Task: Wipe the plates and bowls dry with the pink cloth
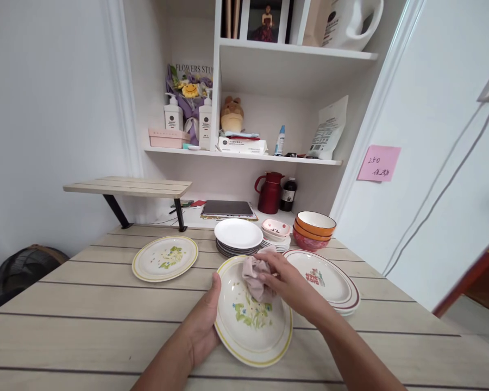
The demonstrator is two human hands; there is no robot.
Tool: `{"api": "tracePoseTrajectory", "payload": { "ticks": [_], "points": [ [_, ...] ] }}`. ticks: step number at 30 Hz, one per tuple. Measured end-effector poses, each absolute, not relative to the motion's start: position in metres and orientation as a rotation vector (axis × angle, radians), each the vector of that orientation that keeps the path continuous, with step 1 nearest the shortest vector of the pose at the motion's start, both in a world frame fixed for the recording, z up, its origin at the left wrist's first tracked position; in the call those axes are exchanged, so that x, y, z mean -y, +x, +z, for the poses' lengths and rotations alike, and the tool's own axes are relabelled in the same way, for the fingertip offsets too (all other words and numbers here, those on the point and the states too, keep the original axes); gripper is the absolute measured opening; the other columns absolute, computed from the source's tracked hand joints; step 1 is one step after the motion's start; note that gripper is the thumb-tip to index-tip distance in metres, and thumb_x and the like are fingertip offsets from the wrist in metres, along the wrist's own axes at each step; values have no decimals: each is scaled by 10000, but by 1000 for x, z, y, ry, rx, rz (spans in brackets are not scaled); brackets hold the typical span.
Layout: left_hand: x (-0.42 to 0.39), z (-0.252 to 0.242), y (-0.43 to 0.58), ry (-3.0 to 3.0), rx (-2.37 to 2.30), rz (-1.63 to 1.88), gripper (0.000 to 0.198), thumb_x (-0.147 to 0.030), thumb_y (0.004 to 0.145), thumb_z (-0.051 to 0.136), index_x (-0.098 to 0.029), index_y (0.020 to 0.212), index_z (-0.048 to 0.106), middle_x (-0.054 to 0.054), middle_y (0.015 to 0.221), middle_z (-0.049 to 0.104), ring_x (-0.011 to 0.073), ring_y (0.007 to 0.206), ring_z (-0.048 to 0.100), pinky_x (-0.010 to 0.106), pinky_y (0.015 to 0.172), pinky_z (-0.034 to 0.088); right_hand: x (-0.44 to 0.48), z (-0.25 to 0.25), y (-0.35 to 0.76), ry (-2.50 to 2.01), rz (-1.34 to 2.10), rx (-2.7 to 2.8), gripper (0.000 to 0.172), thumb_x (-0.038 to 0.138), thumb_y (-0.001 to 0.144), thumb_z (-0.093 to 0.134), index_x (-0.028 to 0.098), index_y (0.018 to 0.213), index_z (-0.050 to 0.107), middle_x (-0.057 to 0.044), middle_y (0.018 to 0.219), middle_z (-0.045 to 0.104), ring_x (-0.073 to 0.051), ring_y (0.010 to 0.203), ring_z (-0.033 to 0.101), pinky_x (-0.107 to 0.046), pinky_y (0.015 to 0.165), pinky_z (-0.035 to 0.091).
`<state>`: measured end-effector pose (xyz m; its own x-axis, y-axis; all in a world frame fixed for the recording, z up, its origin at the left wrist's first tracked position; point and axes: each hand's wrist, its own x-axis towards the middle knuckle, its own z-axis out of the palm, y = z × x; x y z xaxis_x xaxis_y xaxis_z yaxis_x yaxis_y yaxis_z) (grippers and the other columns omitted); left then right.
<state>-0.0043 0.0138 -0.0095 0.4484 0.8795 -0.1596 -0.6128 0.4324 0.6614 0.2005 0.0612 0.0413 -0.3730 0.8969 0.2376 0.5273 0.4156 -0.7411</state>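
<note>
Tilted toward me above the table is a cream plate (255, 345) with a yellow rim and a green floral print. My left hand (204, 320) grips its left edge, thumb over the rim and the other fingers hidden underneath. A crumpled pale pink cloth (256, 277) is bunched under my right hand (283, 277), pressed against the plate's upper part. To the left, a matching floral plate (165, 259) lies flat on the slatted table. Stacked oval plates (320, 277) with dark red rims and a red print sit just right of my right hand.
Behind the hands stand a stack of white-topped plates (238, 233), small pink dishes (275, 229) and stacked bowls (314, 228). A small raised shelf (130, 186) is at the left. Farther back are a laptop (227, 208), a red jug (270, 193) and a dark bottle (288, 194).
</note>
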Motion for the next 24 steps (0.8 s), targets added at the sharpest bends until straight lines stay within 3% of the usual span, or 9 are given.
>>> {"api": "tracePoseTrajectory", "payload": {
  "ticks": [3, 6, 11, 14, 20, 24],
  "points": [
    [-13, -5, -4, 559, -520, 980, 784, -647, 896, 437, -130, 1483, 376, 214, 1324, 605, 327, 1275, 543, 507, 1129, 323, -53, 48, 204, -1180, 901, 2158, 554, 318, 882, 565, 293, 1423, 453, -77, 1468, 381, -237, 1279, 460, -401, 1065, 396],
    [-12, -3, -3, 541, -526, 983, 755, -619, 907, 446, -147, 1490, 366, 203, 1324, 610, 321, 1264, 555, 498, 1124, 333, -52, 42, 198, -1229, 807, 2198, 680, 209, 811, 618, 307, 1453, 417, -84, 1478, 326, -228, 1170, 539, -388, 997, 458],
    [-12, -4, -3, 539, -483, 995, 717, -590, 918, 449, -169, 1492, 365, 187, 1335, 610, 309, 1261, 561, 484, 1121, 340, -57, 21, 172, -1273, 256, 2187, 567, 93, 830, 543, 242, 1377, 537, -123, 1382, 422, -264, 1188, 499, -428, 1018, 422],
    [-12, -6, -3, 530, -453, 1007, 736, -634, 909, 406, -166, 1478, 389, 184, 1320, 624, 304, 1246, 575, 475, 1111, 357, -49, 20, 154, -1158, 142, 2311, 555, 83, 853, 519, 264, 1378, 541, -115, 1425, 451, -296, 1235, 443, -474, 1035, 382],
    [-8, -4, -3, 508, -476, 1030, 839, -732, 852, 360, -132, 1430, 455, 188, 1266, 659, 308, 1223, 593, 461, 1097, 376, -24, 39, 154, -788, 451, 2595, 590, 79, 766, 624, 319, 1302, 577, -40, 1329, 556, -236, 1166, 489, -374, 999, 399],
    [-12, -8, -8, 547, -460, 960, 868, -744, 851, 325, -104, 1417, 477, 205, 1264, 655, 330, 1250, 568, 480, 1117, 348, -23, 51, 184, -704, 770, 2818, 479, 70, 699, 692, 345, 1091, 700, 19, 1150, 605, -171, 1011, 588, -239, 816, 446]
  ]
}}
